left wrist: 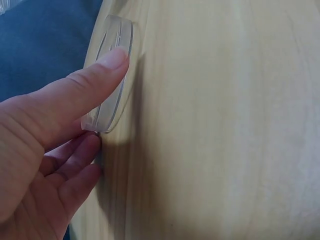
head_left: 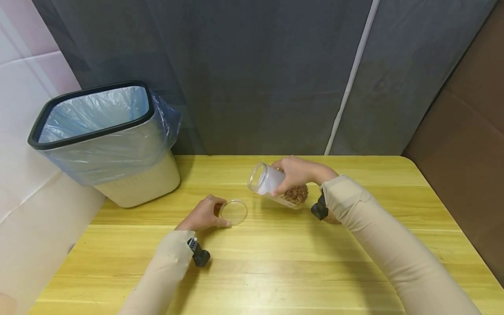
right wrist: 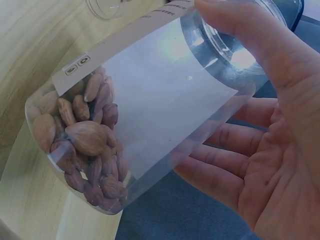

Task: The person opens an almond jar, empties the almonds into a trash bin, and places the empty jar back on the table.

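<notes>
My right hand (head_left: 295,173) grips a clear plastic jar (head_left: 273,180) around its body, tilted above the table with its uncapped mouth toward the left. Almonds (right wrist: 90,145) lie heaped at the jar's bottom end, and a white label wraps part of its wall. With thumb and fingers, my left hand (head_left: 205,213) pinches the edge of a round clear lid (left wrist: 112,100). The lid is close to the tabletop; whether it touches the wood I cannot tell. Left of the jar's mouth, the two hands are apart.
A white bin (head_left: 138,186) with a black rim and blue liner bag stands at the left of the wooden table (head_left: 252,271). Mostly hidden behind my right wrist is a brown rounded thing (head_left: 332,218). A grey curtain (head_left: 252,78) hangs along the back edge.
</notes>
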Action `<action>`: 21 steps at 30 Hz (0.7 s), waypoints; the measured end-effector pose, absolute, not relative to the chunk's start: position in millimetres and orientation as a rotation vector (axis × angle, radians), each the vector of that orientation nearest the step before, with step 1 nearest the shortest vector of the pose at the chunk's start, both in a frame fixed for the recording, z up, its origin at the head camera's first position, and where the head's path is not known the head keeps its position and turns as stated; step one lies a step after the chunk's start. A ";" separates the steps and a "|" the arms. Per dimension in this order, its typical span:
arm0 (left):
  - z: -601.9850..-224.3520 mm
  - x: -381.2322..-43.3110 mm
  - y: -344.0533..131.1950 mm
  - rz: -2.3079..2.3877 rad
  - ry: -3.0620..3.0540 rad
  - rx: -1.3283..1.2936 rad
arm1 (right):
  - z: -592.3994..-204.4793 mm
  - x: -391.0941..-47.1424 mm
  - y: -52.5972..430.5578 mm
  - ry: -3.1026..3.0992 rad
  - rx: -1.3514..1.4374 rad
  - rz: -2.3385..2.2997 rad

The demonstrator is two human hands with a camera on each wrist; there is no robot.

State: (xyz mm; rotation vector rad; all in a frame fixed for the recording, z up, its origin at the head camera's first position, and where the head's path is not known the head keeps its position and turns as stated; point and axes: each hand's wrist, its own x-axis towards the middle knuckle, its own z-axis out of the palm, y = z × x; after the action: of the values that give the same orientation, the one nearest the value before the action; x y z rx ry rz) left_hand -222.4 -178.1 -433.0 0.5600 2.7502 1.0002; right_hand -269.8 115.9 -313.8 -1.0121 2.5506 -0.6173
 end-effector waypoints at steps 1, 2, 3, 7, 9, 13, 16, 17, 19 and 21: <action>-433.5 -222.2 -177.8 0.995 2.756 0.565 | -314.3 -269.9 116.0 2.550 -1.011 -0.618; -434.1 -222.0 -177.8 0.988 2.763 0.563 | -314.8 -270.1 116.1 2.550 -1.010 -0.618; -434.7 -221.7 -177.6 0.983 2.767 0.565 | -315.4 -270.5 116.4 2.550 -1.011 -0.617; -436.3 -221.0 -176.3 0.957 2.781 0.566 | -316.7 -272.0 117.3 2.549 -1.011 -0.617; -436.4 -220.8 -175.3 0.941 2.787 0.568 | -317.0 -272.3 118.4 2.546 -1.005 -0.621; -436.5 -220.3 -173.8 0.919 2.792 0.579 | -316.3 -272.5 120.3 2.547 -0.996 -0.616; -436.5 -220.3 -174.1 0.906 2.784 0.591 | -314.8 -273.6 120.4 2.553 -1.001 -0.599; -436.2 -220.3 -174.6 0.903 2.780 0.591 | -313.7 -273.9 120.0 2.556 -1.007 -0.592; -435.0 -220.5 -176.5 0.893 2.772 0.592 | -311.7 -275.4 118.7 2.564 -1.021 -0.577; -432.9 -220.7 -179.0 0.890 2.758 0.598 | -308.6 -276.7 116.9 2.573 -1.032 -0.561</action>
State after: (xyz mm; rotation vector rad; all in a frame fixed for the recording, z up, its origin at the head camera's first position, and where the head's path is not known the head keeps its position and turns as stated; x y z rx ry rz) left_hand -220.7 -179.0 -432.9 0.5977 2.7581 0.8904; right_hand -276.7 116.9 -308.6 -1.0322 2.5733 -0.5614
